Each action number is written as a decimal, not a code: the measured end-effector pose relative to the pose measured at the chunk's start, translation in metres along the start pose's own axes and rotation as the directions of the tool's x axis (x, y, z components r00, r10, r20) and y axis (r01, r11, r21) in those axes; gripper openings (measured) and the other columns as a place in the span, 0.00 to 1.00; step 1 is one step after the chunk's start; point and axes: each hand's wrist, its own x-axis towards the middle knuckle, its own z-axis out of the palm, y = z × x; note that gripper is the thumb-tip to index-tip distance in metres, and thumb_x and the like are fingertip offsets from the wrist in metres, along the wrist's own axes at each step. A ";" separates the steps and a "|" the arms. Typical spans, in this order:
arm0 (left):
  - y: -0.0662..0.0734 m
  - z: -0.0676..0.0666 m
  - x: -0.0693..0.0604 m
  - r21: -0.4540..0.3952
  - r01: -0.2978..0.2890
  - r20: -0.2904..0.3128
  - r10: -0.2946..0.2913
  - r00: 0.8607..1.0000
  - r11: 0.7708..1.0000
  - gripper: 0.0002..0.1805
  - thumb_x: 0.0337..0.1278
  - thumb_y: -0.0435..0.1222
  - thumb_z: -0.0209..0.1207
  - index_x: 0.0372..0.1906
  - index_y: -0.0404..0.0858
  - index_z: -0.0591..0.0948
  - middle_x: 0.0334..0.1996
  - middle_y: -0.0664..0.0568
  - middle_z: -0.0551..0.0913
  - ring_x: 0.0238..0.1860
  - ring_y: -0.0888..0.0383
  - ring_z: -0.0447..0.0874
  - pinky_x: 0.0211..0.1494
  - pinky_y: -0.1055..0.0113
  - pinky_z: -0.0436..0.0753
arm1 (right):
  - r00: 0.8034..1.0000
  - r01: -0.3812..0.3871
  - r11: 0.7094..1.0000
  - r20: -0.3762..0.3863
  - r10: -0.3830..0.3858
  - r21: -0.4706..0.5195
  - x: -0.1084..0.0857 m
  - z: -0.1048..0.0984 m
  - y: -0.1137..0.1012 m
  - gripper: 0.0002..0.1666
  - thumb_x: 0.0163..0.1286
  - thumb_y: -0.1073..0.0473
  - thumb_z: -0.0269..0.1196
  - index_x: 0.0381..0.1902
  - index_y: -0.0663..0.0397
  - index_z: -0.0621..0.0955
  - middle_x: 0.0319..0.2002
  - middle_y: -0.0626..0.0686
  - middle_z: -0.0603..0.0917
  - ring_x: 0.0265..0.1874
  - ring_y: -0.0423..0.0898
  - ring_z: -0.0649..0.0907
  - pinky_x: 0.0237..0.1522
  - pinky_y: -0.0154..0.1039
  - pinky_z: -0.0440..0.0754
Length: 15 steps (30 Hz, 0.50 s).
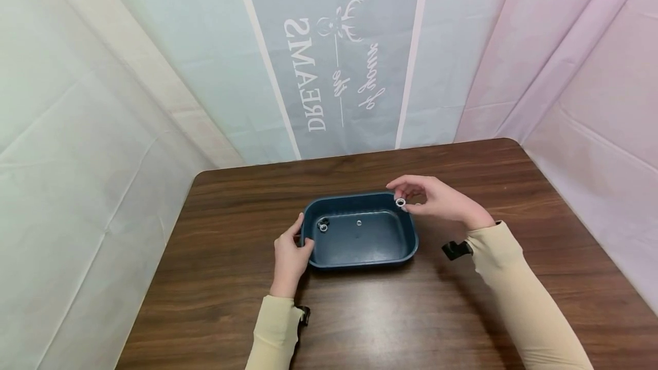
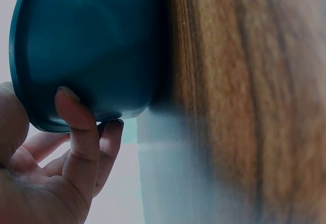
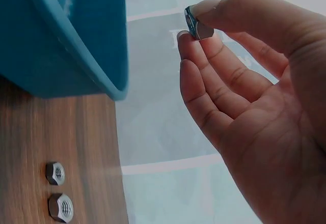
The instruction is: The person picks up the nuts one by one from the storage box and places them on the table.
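A dark blue plastic tray (image 1: 360,263) stands on the table. At its left end my left hand (image 1: 291,250) grips the rim, with the thumb and fingers on either side of the wall. Between the thumb and fingertips of my right hand (image 1: 437,201) a silver hex nut (image 1: 400,202) is pinched, above the tray's far right corner. In the right wrist view this nut (image 3: 199,28) is seen from the side. Inside the tray lie a small nut (image 1: 358,223) near the middle and a few metal pieces (image 1: 323,227) at the left, partly dark.
Two more hex nuts, one smaller (image 3: 56,173) and one larger (image 3: 61,207), lie on the wooden table (image 1: 216,278) just outside the tray, seen in the right wrist view. A printed cloth (image 1: 339,73) hangs behind the table's far edge, with pale cloth at both sides.
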 end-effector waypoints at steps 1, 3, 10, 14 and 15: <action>0.000 0.000 0.000 0.000 0.000 -0.001 0.000 1.000 1.000 0.34 0.49 0.25 0.59 0.66 0.42 0.73 0.47 0.43 0.83 0.33 0.51 0.77 0.19 0.69 0.69 | 1.000 0.002 1.000 -0.007 -0.002 -0.011 0.000 -0.001 0.004 0.28 0.60 0.75 0.62 0.59 0.56 0.74 0.42 0.61 0.80 0.44 0.58 0.78 0.43 0.48 0.78; 0.001 -0.001 0.001 0.000 -0.001 -0.003 0.001 1.000 1.000 0.34 0.49 0.25 0.59 0.66 0.42 0.73 0.47 0.43 0.83 0.31 0.52 0.76 0.19 0.69 0.68 | 1.000 0.006 0.999 -0.018 -0.007 -0.033 -0.001 -0.004 0.011 0.29 0.60 0.74 0.63 0.59 0.53 0.74 0.42 0.57 0.80 0.43 0.54 0.79 0.42 0.46 0.78; 0.002 -0.001 0.001 0.005 -0.002 -0.012 0.002 1.000 1.000 0.34 0.48 0.25 0.59 0.66 0.43 0.73 0.48 0.43 0.83 0.26 0.54 0.73 0.18 0.69 0.67 | 0.998 0.042 0.998 -0.037 -0.043 -0.036 -0.009 -0.013 0.024 0.28 0.61 0.69 0.65 0.59 0.49 0.75 0.40 0.52 0.80 0.41 0.47 0.80 0.41 0.41 0.79; 0.001 0.000 0.000 0.004 -0.004 -0.005 0.004 1.000 1.000 0.34 0.49 0.25 0.59 0.66 0.42 0.73 0.48 0.42 0.83 0.23 0.54 0.70 0.18 0.69 0.66 | 0.997 0.043 0.998 -0.059 -0.045 -0.035 -0.016 -0.018 0.030 0.30 0.59 0.72 0.65 0.58 0.49 0.75 0.39 0.53 0.80 0.40 0.47 0.80 0.42 0.42 0.80; 0.001 0.000 0.000 0.003 -0.004 -0.004 0.004 1.000 1.000 0.34 0.48 0.25 0.59 0.66 0.42 0.73 0.48 0.42 0.83 0.23 0.55 0.70 0.18 0.69 0.66 | 0.997 0.043 0.998 -0.068 -0.046 -0.043 -0.018 -0.019 0.032 0.30 0.58 0.73 0.65 0.58 0.49 0.75 0.39 0.53 0.80 0.40 0.47 0.80 0.42 0.42 0.79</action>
